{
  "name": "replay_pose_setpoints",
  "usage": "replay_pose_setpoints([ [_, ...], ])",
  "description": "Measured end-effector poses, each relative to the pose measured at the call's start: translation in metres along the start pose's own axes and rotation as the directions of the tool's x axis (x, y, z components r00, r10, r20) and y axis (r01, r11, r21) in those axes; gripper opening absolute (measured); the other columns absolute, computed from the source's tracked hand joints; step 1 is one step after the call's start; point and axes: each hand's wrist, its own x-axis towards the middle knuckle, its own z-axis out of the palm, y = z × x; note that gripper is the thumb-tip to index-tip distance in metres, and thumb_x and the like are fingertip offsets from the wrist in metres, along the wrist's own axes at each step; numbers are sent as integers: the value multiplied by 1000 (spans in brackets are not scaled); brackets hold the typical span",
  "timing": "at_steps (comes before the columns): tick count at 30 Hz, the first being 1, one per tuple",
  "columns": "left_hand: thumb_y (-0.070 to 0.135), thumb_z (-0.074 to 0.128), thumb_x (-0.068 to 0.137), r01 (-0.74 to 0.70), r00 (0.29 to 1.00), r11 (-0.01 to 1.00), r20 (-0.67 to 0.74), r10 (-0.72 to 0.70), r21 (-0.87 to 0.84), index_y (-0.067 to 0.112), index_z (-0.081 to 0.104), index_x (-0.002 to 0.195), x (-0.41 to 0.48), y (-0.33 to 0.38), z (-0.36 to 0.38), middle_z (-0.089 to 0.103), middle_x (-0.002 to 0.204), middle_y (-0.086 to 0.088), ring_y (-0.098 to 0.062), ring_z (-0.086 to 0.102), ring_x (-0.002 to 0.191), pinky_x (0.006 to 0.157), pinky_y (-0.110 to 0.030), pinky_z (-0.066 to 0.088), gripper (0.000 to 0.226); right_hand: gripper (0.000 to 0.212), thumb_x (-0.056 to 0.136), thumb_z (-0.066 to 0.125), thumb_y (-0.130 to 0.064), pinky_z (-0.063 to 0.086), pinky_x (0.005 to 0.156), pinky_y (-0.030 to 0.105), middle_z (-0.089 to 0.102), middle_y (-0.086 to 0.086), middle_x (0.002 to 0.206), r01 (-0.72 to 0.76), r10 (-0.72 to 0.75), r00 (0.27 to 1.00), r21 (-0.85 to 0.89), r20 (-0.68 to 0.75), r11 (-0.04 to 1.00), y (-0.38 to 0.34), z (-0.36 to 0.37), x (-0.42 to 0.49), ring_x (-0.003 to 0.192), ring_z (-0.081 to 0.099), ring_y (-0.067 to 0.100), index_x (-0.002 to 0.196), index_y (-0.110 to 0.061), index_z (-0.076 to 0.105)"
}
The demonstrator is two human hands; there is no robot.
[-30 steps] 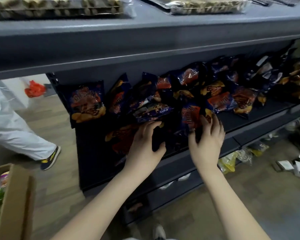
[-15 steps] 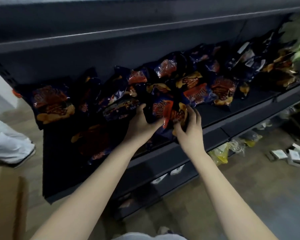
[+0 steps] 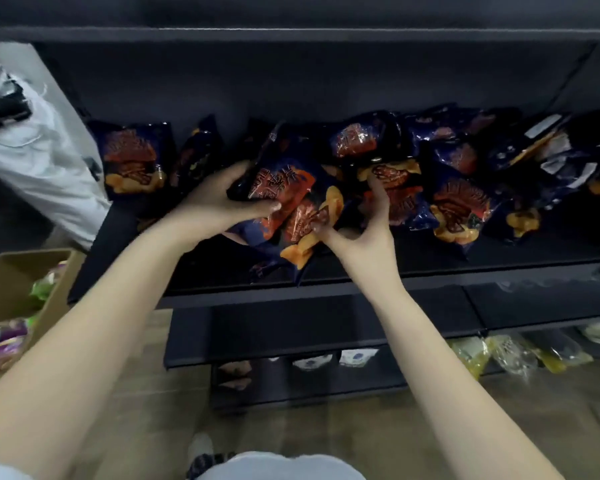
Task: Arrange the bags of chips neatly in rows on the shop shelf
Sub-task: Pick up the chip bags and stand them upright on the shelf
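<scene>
Since the earlier frame the left hand (image 3: pixel 219 202) has raised a bag (image 3: pixel 281 183), fingers curled round it. The right hand (image 3: pixel 361 237) is spread, thumb touching a second bag (image 3: pixel 305 233) overhanging the shelf (image 3: pixel 430 268) front edge; bare shelf flanks it.

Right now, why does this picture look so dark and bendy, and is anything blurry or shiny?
Head view: dim, with the shelf deep in shadow. There are small glints on the foil of the chip bags. The fingertips of the right hand are smeared, likely by motion. The bags at far right look soft. The wide lens seems to bow the shelf's front edge.
</scene>
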Motion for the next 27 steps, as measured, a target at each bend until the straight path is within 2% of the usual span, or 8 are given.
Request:
replay_pose_setpoints([
  [5,32,76,73,141,990,960,-35,-137,244,29,41,136,-37,1,-57,51,121,21,3,50,109,78,-2,35,72,88,64,78,-50,40,103,28,43,-9,139,99,-47,931,-125,362,987,-36,31,35,127,41,7,139,-34,36],
  [9,34,76,73,188,982,917,-46,-184,353,32,48,126,-68,-9,-75,57,114,20,6,56,99,82,-6,39,60,70,76,75,-27,46,98,25,55,-10,128,-80,50,621,0,782,997,-54,73,43,114,55,4,138,-23,43],
  [11,26,73,78,211,977,932,-54,-204,294,36,45,119,-80,-20,-84,56,108,23,14,56,87,75,-5,47,51,53,77,72,-17,50,95,30,64,-1,121,-154,46,567,51,823,987,-46,95,35,108,63,12,126,-15,55],
  [15,19,71,81,261,951,965,-177,-254,21,36,46,121,-110,-44,-116,56,110,18,-4,64,90,68,-36,59,50,33,80,70,-8,54,87,32,69,5,110,-237,52,624,126,779,963,-34,138,19,98,67,19,113,-12,64],
  [18,24,82,66,97,912,924,-339,-231,-371,30,41,129,-124,-73,-142,64,108,1,-12,69,84,66,-34,59,75,35,81,69,-8,51,93,35,68,6,113,-276,33,694,223,719,935,-38,168,20,104,65,19,116,-11,62],
  [20,34,90,50,48,914,839,-315,-256,-542,27,38,130,-127,-94,-148,70,100,2,-14,70,82,63,-29,57,95,35,81,70,-7,49,98,39,68,5,114,-258,10,742,273,670,927,-40,187,21,106,64,20,114,-13,62],
  [24,32,91,44,144,917,841,-249,-311,-521,17,47,121,-113,-116,-141,69,99,-1,-15,69,85,71,-29,56,90,38,79,73,-9,47,98,35,68,2,112,-184,-28,794,284,608,941,-41,220,17,107,63,16,114,-17,62],
  [27,15,72,59,113,919,834,-262,-294,-540,8,49,121,-94,-127,-151,70,92,-3,-14,70,76,61,-24,55,67,30,81,72,-14,48,95,32,70,-3,107,-137,-30,811,240,585,961,-41,236,20,103,65,11,109,-22,64],
])
